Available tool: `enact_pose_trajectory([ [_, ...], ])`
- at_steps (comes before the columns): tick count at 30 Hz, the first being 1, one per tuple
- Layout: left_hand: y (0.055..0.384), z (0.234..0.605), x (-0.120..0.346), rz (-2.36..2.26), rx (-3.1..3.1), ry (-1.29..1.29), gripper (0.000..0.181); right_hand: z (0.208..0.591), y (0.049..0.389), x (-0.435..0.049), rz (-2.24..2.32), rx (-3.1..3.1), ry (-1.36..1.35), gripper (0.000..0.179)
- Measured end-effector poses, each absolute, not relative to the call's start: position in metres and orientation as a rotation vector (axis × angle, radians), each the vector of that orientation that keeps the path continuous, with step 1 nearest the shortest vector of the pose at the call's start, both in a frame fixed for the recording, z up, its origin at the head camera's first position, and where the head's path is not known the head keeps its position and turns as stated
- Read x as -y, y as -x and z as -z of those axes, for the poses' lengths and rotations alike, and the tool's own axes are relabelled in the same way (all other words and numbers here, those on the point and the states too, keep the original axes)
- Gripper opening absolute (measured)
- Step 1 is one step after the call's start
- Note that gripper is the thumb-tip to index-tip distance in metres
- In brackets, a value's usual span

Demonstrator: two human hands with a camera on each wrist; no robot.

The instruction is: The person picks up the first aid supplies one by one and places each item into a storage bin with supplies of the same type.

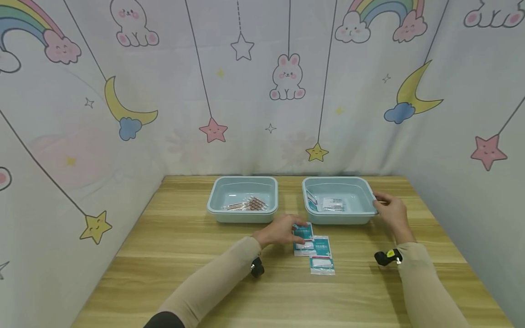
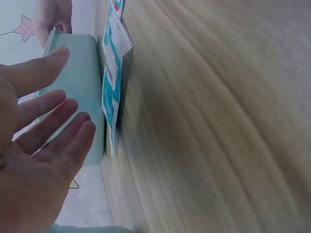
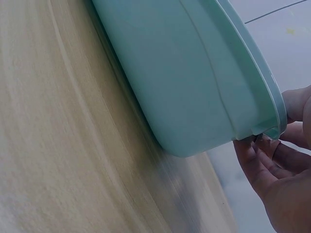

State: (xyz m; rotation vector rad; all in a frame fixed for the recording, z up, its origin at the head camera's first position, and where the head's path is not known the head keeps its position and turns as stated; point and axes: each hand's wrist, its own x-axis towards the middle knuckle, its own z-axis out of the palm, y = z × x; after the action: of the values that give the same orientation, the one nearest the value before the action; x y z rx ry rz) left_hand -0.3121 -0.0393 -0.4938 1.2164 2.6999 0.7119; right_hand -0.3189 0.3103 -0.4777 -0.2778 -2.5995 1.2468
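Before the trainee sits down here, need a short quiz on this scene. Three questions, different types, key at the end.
1. Multiple choice: the right hand grips what?
A) a packet
B) the rim of the right tub
C) nothing

2. True or false: the left hand is clenched in a fist.

3. Short answer: which tub holds the slim brownish sticks?

Key:
1. B.
2. False; its fingers are open, and in the head view the hand is over the teal-and-white packets.
3. The left tub.
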Motion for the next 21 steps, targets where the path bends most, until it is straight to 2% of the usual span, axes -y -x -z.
enact_pose_trajectory([
  [21,0.3055,0.4913,0.0353,-0.551,-2.704,-1.130,0.054,0.4795,0.3194,-0.3124,-1.250,2.595,0.242,0.041],
])
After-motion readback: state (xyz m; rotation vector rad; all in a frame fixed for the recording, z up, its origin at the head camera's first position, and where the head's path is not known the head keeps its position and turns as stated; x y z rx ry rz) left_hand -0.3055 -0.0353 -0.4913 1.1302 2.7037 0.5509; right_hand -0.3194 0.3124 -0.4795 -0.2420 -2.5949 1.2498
